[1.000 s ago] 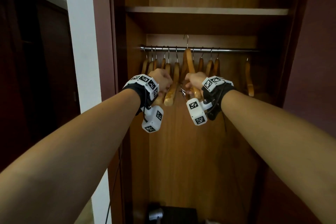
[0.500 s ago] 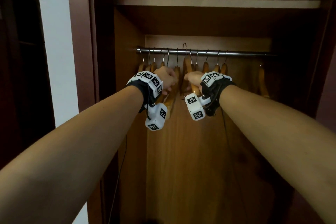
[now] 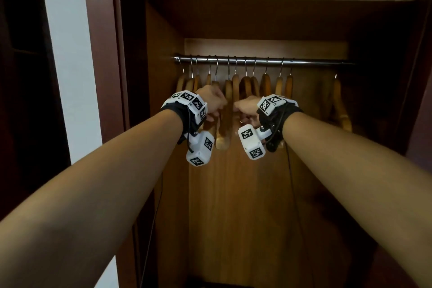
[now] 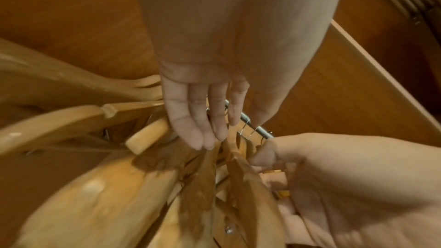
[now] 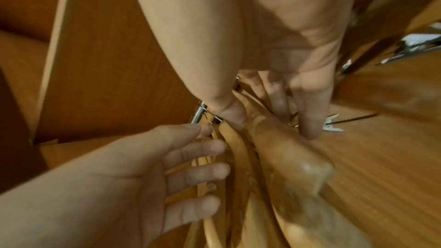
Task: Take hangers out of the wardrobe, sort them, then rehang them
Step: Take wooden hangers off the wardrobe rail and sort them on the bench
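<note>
Wooden hangers (image 3: 230, 91) hang bunched on the metal rail (image 3: 261, 60) inside the wardrobe (image 3: 163, 170). Just below the rail, the left hand (image 3: 211, 103) lies with straight fingers against the hangers. The right hand (image 3: 246, 109) seems to pinch one hanger, though blur obscures it.

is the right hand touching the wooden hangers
Touching: in the right wrist view the right hand has thumb and fingers either side of a wooden hanger, pressed against it.
</note>
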Demonstrator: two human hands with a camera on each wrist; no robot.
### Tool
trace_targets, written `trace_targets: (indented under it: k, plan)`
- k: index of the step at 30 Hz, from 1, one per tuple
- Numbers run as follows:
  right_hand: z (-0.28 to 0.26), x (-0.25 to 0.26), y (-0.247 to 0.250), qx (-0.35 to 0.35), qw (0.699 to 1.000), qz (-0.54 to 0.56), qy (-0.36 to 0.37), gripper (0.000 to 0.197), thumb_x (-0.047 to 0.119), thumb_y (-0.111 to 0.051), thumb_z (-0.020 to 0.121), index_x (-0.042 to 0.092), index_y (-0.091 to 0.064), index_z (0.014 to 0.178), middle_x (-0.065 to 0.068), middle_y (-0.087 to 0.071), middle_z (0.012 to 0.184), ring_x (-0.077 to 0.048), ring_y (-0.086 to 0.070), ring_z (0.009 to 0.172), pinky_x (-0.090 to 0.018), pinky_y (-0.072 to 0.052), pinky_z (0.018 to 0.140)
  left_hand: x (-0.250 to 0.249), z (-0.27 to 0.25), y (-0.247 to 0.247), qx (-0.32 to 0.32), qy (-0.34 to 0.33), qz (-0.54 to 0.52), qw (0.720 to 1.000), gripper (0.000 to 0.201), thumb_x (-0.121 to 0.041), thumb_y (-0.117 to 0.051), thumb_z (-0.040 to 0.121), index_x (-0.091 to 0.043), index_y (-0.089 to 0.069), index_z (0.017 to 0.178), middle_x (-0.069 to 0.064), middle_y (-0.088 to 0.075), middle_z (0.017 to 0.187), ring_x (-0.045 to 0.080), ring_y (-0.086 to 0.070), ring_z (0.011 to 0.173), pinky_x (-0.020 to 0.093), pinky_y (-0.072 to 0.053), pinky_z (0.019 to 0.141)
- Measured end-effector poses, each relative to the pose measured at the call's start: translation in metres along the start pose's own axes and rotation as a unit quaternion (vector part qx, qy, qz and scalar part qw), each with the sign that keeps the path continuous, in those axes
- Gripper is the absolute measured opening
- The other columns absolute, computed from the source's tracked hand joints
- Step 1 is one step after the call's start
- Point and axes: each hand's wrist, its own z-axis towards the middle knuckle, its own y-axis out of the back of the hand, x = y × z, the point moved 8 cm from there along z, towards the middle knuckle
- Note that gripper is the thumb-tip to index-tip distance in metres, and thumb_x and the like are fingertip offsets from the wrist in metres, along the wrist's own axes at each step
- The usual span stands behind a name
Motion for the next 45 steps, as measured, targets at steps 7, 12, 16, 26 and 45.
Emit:
trace_targets:
  k: [7, 12, 16, 26, 45]
  plan:
    - [-0.048, -0.009, 0.004, -0.044, 0.999, 0.024, -0.017, 0.031, 0.013, -0.061, 0.083, 0.001, -0.061, 0.111, -0.018, -0.071, 0.101, -0.035, -0.073, 0.085, -0.054, -0.058, 0.079, 0.009, -0.037, 0.003, 0.033, -0.004, -0.091, 0.995, 0.005, -0.015, -0.055, 0.096, -0.015, -0.058, 0.1, 0.002, -0.063, 0.082, 0.013, -0.06, 0.061, 0.027, -0.055, 0.049]
    - [-0.095, -0.023, 0.008, -0.108, 0.993, 0.047, -0.029, 0.012, 0.007, -0.058, 0.09, 0.005, -0.064, 0.099, -0.012, -0.07, 0.094, -0.024, -0.071, 0.086, -0.042, -0.059, 0.081, 0.005, -0.072, -0.004, 0.088, 0.003, -0.164, 0.983, 0.007, -0.015, -0.052, 0.098, -0.014, -0.059, 0.096, 0.006, -0.065, 0.089, 0.018, -0.062, 0.068, 0.027, -0.056, 0.056]
    - [-0.134, -0.041, 0.021, -0.157, 0.985, 0.068, -0.028, 0.022, 0.009, -0.057, 0.094, 0.008, -0.063, 0.115, -0.011, -0.064, 0.099, -0.018, -0.064, 0.08, -0.034, -0.059, 0.073, -0.005, -0.1, -0.022, 0.121, 0.019, -0.225, 0.967, 0.008, -0.013, -0.051, 0.097, -0.01, -0.056, 0.103, 0.009, -0.065, 0.088, 0.018, -0.061, 0.063, 0.027, -0.054, 0.055]
    - [-0.254, -0.107, 0.114, -0.309, 0.949, 0.042, -0.048, 0.012, 0.016, -0.058, 0.094, 0.014, -0.068, 0.099, -0.004, -0.069, 0.089, -0.012, -0.066, 0.069, -0.028, -0.06, 0.065, -0.087, -0.177, -0.116, 0.255, 0.0, -0.284, 0.924, 0.02, -0.014, -0.058, 0.095, -0.008, -0.059, 0.113, 0.009, -0.069, 0.092, 0.018, -0.065, 0.068, 0.028, -0.056, 0.059]
    - [-0.704, -0.287, 0.346, -0.526, 0.825, 0.023, -0.206, 0.021, 0.011, -0.053, 0.094, 0.015, -0.065, 0.077, -0.005, -0.065, 0.076, -0.015, -0.062, 0.062, -0.028, -0.055, 0.055, -0.397, -0.512, -0.357, 0.522, -0.124, -0.286, 0.794, 0.005, -0.016, -0.058, 0.093, -0.013, -0.06, 0.096, 0.006, -0.068, 0.081, 0.017, -0.064, 0.063, 0.025, -0.052, 0.05]
